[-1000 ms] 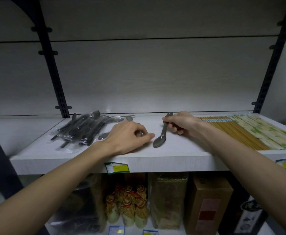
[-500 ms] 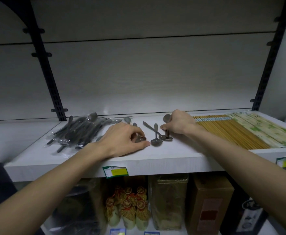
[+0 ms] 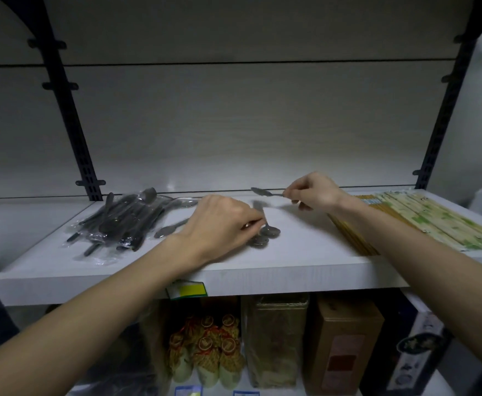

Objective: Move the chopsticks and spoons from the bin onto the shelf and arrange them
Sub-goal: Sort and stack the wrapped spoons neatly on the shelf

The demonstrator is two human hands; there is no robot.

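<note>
On the white shelf [image 3: 305, 267], my left hand [image 3: 219, 224] rests over a small cluster of metal spoons [image 3: 267, 234] at the middle, fingertips pinched on them. My right hand [image 3: 314, 192] holds one spoon [image 3: 262, 192] by its handle, lifted above the shelf with the bowl pointing left. Another loose spoon [image 3: 168, 230] lies just left of my left hand. A pile of plastic-wrapped dark spoons [image 3: 122, 221] lies at the shelf's left. Bundles of chopsticks [image 3: 422, 221], brown and green-patterned, lie in a row at the right. No bin is in view.
Black shelf uprights stand at the back left [image 3: 74, 132] and back right [image 3: 445, 115]. A price tag [image 3: 188, 290] hangs on the shelf's front edge. Below it stand boxes [image 3: 345, 344] and packaged goods [image 3: 208, 350].
My right hand has picked one spoon off the shelf and raised it toward the back. My left hand slid right onto the spoons that were laid beside it.
</note>
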